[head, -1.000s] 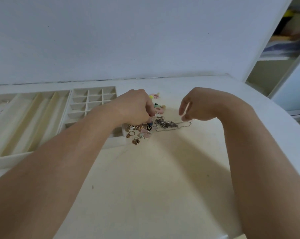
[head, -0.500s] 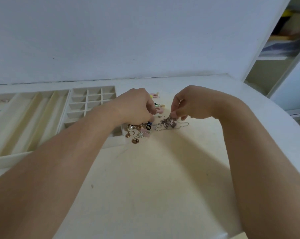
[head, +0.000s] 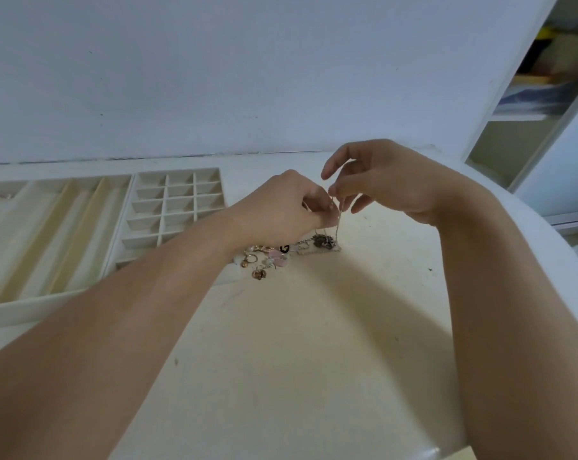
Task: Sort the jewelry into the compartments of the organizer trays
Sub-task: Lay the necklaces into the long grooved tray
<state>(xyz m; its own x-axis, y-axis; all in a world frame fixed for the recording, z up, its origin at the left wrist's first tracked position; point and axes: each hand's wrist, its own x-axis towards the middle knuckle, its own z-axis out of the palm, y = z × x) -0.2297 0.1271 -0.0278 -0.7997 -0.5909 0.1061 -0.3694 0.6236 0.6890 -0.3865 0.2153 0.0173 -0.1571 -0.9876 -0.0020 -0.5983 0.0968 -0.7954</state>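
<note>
White table (head: 281, 376) against a pale wall. Far left: long-slot tray (head: 48, 240), then grid tray (head: 175, 207). Left hand (head: 281, 210) and right hand (head: 384, 184) both pinch a thin chain (head: 338, 224), its lower end hanging into the jewelry pile (head: 281, 255) just right of the grid tray.

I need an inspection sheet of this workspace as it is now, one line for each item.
Surface: cream table, a few small dark specks.
Job's things: jewelry pile on the table beside the grid tray; long-slot tray further left; visible compartments look empty.
Clutter: nothing seen.
Grippers: left hand and right hand pinch a thin chain hanging down to the pile.
Cables: nothing seen.
Surroundings: white wall; shelves at right.
</note>
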